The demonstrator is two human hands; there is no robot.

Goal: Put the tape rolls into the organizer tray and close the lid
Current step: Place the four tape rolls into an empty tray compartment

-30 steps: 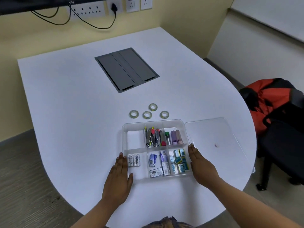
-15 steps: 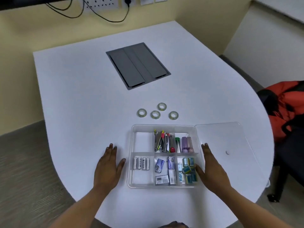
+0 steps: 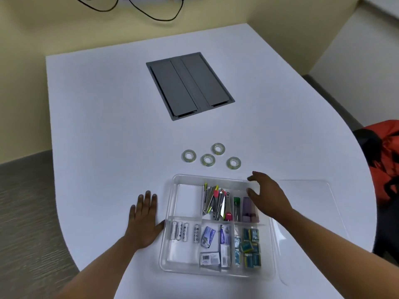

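4 Tape Rolls Wait Beyond the Tray

4 tape rolls lie flat on the white counter [image 3: 97,126], just past the far edge of the organizer tray [image 3: 172,212]. From the left they are tape roll 1 [image 3: 189,156], tape roll 2 [image 3: 208,159], tape roll 3 [image 3: 218,148] and tape roll 4 [image 3: 233,162]. They sit close together but do not touch. None is in the tray yet, so the job has only begun.

The tray has 6 boxes inside. The far-left box [image 3: 187,200] is bare, and that looks like the best home for the rolls. The other boxes hold batteries [image 3: 183,230], metal clippers [image 3: 216,201], small tubes [image 3: 241,208] and little packets [image 3: 250,244]. The clear lid [image 3: 313,212] lies flat and open on the right side of the tray, so nothing blocks the way in.

The left hand [image 3: 144,221] lies flat on the counter, right against the left side of the tray, fingers straight and gripping nothing. It looks set there to keep the light tray from sliding. The right hand [image 3: 267,197] hangs over the far-right part of the tray, fingers loosely spread and empty. It points toward the rolls, with tape roll 4 nearest, so a pick-up looks like the next move.

The rolls are thin and flat, so pinching one by its rim should work.
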